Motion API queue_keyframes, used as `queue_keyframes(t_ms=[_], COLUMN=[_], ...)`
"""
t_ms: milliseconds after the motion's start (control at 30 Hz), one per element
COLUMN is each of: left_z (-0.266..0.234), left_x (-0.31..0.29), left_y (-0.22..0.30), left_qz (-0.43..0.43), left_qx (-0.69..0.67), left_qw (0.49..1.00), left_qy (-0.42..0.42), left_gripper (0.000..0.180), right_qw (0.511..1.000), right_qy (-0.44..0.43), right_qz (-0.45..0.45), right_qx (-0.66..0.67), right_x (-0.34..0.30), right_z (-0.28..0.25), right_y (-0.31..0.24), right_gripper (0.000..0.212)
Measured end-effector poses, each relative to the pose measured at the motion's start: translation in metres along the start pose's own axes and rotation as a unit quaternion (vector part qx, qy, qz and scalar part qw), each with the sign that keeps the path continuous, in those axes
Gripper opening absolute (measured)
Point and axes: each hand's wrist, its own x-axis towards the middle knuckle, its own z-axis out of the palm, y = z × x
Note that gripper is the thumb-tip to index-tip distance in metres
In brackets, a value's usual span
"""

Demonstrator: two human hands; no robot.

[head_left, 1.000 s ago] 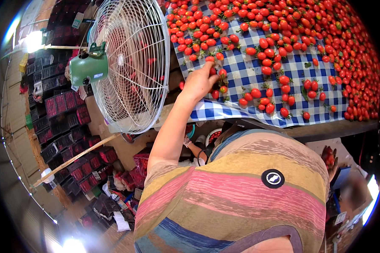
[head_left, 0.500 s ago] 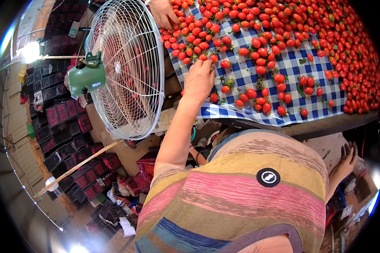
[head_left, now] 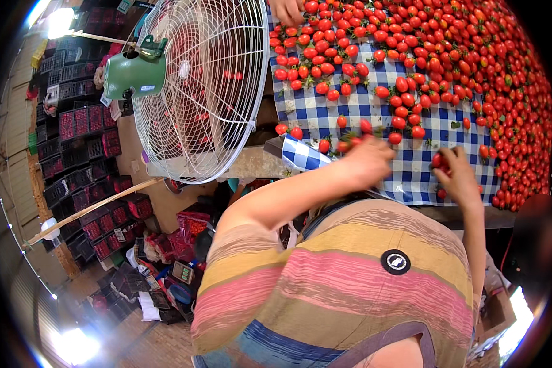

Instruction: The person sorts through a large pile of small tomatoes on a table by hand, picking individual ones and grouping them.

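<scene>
Red cherry tomatoes (head_left: 400, 99), several with green stems, lie on a blue-and-white checked cloth (head_left: 374, 110) covering a table. My left hand (head_left: 371, 161) is over the cloth's near part, smeared by motion, its fingers curled down. A few cherry tomatoes (head_left: 345, 146) are right beside its fingers; whether any are gripped is unclear. To the right, my right hand (head_left: 459, 176) has thumb and fingers closed around a cherry tomato (head_left: 437, 160) close above the cloth. A single tomato (head_left: 441, 193) rests just below that hand.
A dense heap of tomatoes (head_left: 521, 122) fills the table's right side. Another person's hand (head_left: 286, 11) reaches in at the far left of the cloth. A large caged fan (head_left: 196, 92) stands left of the table. Stacked crates (head_left: 86, 122) line the floor beyond it.
My left hand has moved right across the cloth from its left part. My right hand has risen from beside my body onto the cloth. Fewer tomatoes lie near the front edge.
</scene>
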Motion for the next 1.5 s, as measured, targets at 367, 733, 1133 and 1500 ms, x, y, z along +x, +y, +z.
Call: queue_keyframes(t_ms=[367, 733, 1133, 1500], left_z=[-0.102, -0.076, -0.095, -0.097], left_x=[-0.046, 0.031, -0.040, -0.104], left_y=[-0.102, -0.124, -0.046, -0.059], left_qz=[-0.347, -0.207, -0.399, -0.494], left_qx=[0.079, 0.007, 0.012, -0.099], left_qw=[0.916, 0.971, 0.904, 0.855], left_qy=[0.186, 0.122, -0.154, 0.126], left_gripper=[0.052, 0.059, 0.042, 0.037], right_qw=[0.962, 0.956, 0.940, 0.897], right_qy=[0.200, 0.109, 0.311, 0.324], right_qz=[-0.182, -0.264, -0.036, -0.221], right_qx=[0.040, -0.064, -0.132, -0.203], right_x=[0.057, 0.084, 0.206, 0.200], right_z=[0.013, 0.025, -0.144, -0.021], right_y=[-0.042, -0.050, 0.031, 0.002], right_gripper=[0.052, 0.060, 0.072, 0.057])
